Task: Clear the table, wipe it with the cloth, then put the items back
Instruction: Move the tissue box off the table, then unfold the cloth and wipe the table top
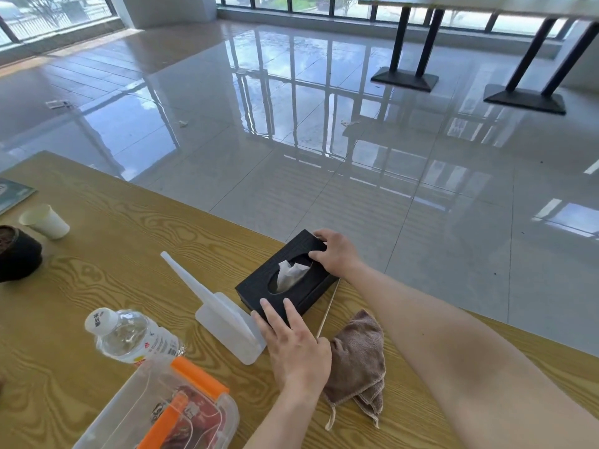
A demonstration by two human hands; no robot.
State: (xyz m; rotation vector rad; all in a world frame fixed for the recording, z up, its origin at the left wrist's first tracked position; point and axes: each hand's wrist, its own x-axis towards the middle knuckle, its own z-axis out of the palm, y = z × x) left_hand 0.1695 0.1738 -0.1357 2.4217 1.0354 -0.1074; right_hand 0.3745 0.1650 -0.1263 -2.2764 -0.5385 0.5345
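A black tissue box (291, 259) with a white tissue poking out lies on the wooden table (107, 218) near its far edge. My right hand (335, 252) grips the box's far end. My left hand (295, 341) holds its near corner, fingers spread over the top. A crumpled brown cloth (358, 361) lies just right of my left wrist, partly under it. A thin wooden stick (328, 311) lies between the box and the cloth.
A clear acrylic sign stand (227, 322) touches the box's left side. A water bottle (129, 335) lies on its side, with a clear orange-latched container (168, 406) in front. A paper cup (45, 221), dark pot (17, 256) and booklet (14, 194) sit far left.
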